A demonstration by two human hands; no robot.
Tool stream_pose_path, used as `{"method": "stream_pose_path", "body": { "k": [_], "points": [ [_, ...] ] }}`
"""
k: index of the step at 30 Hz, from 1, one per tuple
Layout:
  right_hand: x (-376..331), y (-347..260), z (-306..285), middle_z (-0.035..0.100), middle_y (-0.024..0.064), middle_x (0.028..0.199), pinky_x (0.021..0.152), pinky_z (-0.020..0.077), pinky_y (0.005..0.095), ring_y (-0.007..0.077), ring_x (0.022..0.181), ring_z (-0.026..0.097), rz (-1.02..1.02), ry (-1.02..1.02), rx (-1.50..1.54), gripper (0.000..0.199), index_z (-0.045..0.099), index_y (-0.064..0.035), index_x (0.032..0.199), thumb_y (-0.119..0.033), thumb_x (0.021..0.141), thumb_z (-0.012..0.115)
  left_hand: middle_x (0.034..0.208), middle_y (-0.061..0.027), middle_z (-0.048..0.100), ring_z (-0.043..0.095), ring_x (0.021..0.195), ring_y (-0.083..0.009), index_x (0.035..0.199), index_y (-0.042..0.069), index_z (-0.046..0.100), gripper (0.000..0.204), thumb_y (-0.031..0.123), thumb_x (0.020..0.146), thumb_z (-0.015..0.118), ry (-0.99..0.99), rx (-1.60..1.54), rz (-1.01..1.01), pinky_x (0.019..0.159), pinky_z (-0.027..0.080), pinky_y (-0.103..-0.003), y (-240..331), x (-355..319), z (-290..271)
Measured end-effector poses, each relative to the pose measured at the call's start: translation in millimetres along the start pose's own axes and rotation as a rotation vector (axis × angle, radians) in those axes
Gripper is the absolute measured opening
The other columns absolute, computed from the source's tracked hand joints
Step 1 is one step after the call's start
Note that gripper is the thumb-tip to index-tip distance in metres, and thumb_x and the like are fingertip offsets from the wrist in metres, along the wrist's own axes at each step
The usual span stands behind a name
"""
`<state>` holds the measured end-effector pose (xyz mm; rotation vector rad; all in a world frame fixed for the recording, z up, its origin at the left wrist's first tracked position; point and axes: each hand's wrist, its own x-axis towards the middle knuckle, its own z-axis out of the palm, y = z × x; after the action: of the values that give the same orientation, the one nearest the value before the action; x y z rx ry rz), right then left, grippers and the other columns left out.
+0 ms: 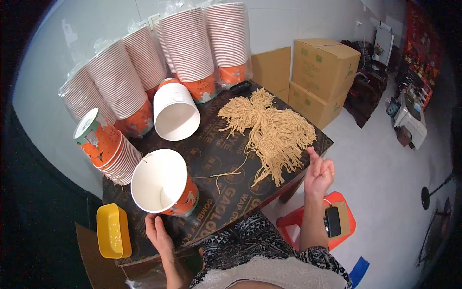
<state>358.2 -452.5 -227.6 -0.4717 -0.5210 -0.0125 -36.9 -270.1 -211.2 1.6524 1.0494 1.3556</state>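
An orange printed paper bucket (186, 201) with a white inside stands near the table's front edge, its mouth tilted toward me. A short piece of cord shows at its far rim. My left hand (159, 236) is just below the bucket's near side, fingers extended at its rim and gripping nothing visible. To the right lies a big loose bundle of tan cords (279, 132); one strand trails left toward the bucket. At the bundle's right edge, my right hand (319, 174) is closed with the fingertips together. Whatever it pinches is too small to make out.
Wrapped stacks of paper buckets (185, 43) line the wall. A white bucket stack (177, 115) lies on its side; another orange stack (108, 144) leans left. A yellow tray (113, 231) sits front left. Cardboard boxes (325, 67) and a red stool (344, 226) holding a phone (332, 222) stand right.
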Motion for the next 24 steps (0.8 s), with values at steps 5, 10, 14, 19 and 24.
{"method": "stream_pose_path", "body": {
  "k": [5, 10, 14, 19, 24],
  "points": [
    [-0.9, 0.4, -1.1, 0.038, 0.0026, 0.048, 0.117, 0.0222, 0.0508, 0.0422, 0.094, 0.065, 0.010, 0.007, 0.005, 0.021, 0.041, -0.0112, 0.061, 0.005, 0.075, 0.042, 0.104, -0.0077, 0.062, 0.054, 0.097, -0.0134, 0.111, -0.004, 0.056, 0.022, 0.012, 0.099, 0.050, 0.009, -0.007, 0.001, 0.090, 0.042, -0.028, 0.0, -0.6, 0.9],
    [-1.6, 1.4, -3.9, 0.038, 0.0035, 0.048, 0.116, 0.0247, 0.0504, 0.0421, 0.094, 0.066, 0.026, 0.002, 0.039, 0.021, 0.041, -0.0106, 0.061, 0.005, 0.075, 0.041, 0.102, -0.0072, 0.062, 0.054, 0.096, -0.0129, 0.110, -0.004, 0.057, 0.021, 0.012, 0.098, 0.050, -0.008, 0.042, 0.003, 0.088, 0.042, -0.027, 1.8, -0.5, -0.6],
    [-2.3, 2.7, -3.3, 0.037, 0.0039, 0.048, 0.116, 0.0254, 0.0502, 0.0416, 0.092, 0.066, 0.034, 0.017, 0.042, 0.019, 0.041, -0.0100, 0.062, 0.005, 0.074, 0.041, 0.101, -0.0071, 0.062, 0.054, 0.094, -0.0129, 0.109, -0.004, 0.058, 0.021, 0.012, 0.098, 0.050, -0.001, 0.021, 0.005, 0.088, 0.042, -0.027, 1.7, -0.8, 0.5],
    [-1.5, 3.8, -6.0, 0.036, 0.0037, 0.049, 0.117, 0.0239, 0.0506, 0.0414, 0.092, 0.066, 0.052, 0.002, 0.035, 0.017, 0.041, -0.0095, 0.063, 0.005, 0.073, 0.040, 0.101, -0.0070, 0.062, 0.054, 0.094, -0.0129, 0.109, -0.004, 0.057, 0.021, 0.013, 0.098, 0.050, 0.002, 0.033, 0.008, 0.088, 0.042, -0.027, -0.1, -0.5, 1.6],
    [-1.5, 5.8, 0.3, 0.035, 0.0036, 0.049, 0.117, 0.0235, 0.0512, 0.0400, 0.088, 0.067, 0.049, 0.021, 0.021, 0.017, 0.039, -0.0101, 0.063, 0.004, 0.073, 0.040, 0.101, -0.0067, 0.061, 0.053, 0.094, -0.0126, 0.109, -0.004, 0.057, 0.021, 0.013, 0.098, 0.051, 0.000, -0.005, 0.001, 0.087, 0.042, -0.026, 1.2, 0.0, 1.0]
  ]
}}
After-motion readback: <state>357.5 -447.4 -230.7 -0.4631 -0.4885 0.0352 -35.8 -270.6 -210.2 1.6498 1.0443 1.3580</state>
